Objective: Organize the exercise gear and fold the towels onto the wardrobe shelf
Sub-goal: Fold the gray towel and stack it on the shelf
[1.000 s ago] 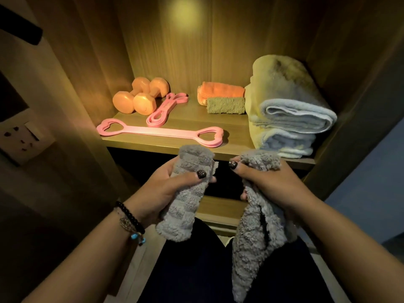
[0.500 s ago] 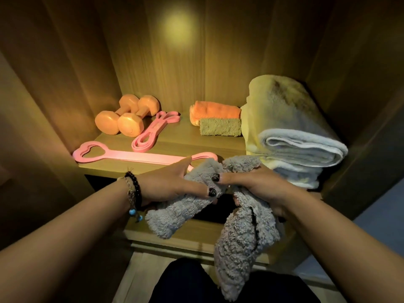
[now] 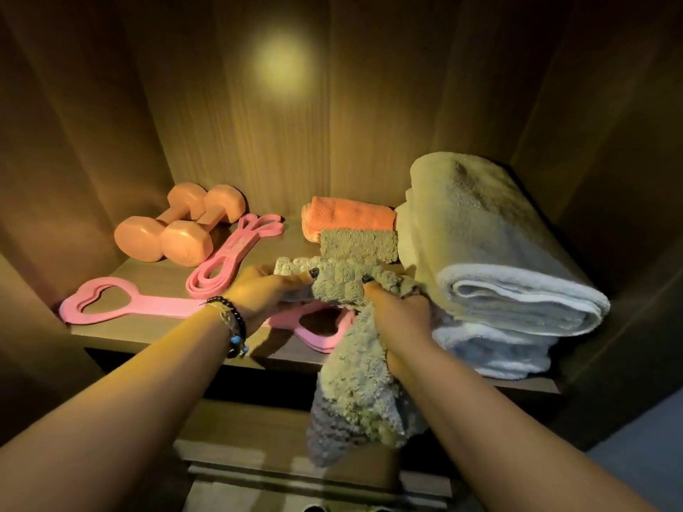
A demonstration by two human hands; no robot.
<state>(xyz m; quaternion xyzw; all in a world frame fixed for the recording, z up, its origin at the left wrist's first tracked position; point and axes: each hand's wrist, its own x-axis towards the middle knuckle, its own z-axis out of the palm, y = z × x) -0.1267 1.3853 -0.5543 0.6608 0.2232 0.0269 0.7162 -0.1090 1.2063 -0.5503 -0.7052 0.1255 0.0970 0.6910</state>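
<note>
Centrally, at mid-frame: one fluffy grey checked-pile towel (image 3: 345,286), its upper part bunched over the front of the wooden wardrobe shelf (image 3: 155,275), its lower part hanging below the shelf edge toward bottom centre.

Left hand (image 3: 264,293), wrist with a dark beaded bracelet (image 3: 233,327): fingers curled round the towel's left end.

Right hand (image 3: 399,312): fingers closed on the towel's right part, gripping it from above.

Left of frame, on the shelf: two orange hex-ended dumbbells (image 3: 177,227), side by side at the back; one pink looped resistance band (image 3: 229,260) just beside them; one flat pink pull strap with heart-shaped handles (image 3: 122,301) along the front edge, its right end under the hands.

Centre back: one folded orange cloth (image 3: 351,216), with a small folded grey-green towel (image 3: 358,245) touching its front.

Right of frame: one large folded cream-white bath towel (image 3: 491,253), stacked thick, its left side touching the smaller folded pieces.
</note>
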